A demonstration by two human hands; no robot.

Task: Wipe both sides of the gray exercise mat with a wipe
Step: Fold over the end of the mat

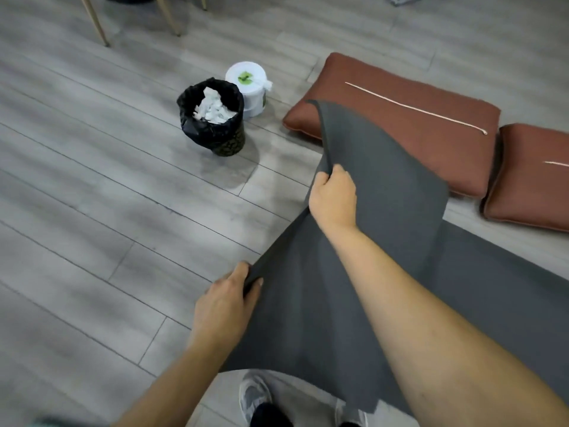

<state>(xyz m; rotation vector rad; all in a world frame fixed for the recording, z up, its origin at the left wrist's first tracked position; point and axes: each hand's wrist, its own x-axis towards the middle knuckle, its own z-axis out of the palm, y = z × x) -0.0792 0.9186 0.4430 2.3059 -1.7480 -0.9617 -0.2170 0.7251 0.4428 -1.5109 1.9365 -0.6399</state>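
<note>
Both hands gripped the gray mat (378, 167)'s lifted edge; left hand (226, 298) low, right hand (334, 195) higher, above the floor (92, 180).

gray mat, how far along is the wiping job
Used white wipes already fill the black-lined bin, so some wiping looks done. Now the left hand and right hand grip the gray exercise mat, lifting its edge as if to flip it. Neither holds a wipe, so the other side likely remains.
</note>
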